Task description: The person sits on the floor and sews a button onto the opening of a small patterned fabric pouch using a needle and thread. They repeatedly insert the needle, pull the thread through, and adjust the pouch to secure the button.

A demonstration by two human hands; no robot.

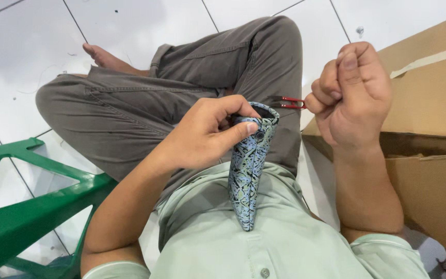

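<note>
We pinch patterned blue fabric piece (pixel 248 170) at buttoned top, left hand (pixel 207 132) closed on it above lap; right hand (pixel 354 95) fisted around red thread snips (pixel 290 102), cardboard box (pixel 429 124) beside.

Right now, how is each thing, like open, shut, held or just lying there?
Patterned cloth: folded, pinched by left hand.
Red snips: gripped in right hand, blades at the cloth's top edge.
Cardboard box: open, flap up.
Green chair: on the floor, untouched.
</note>
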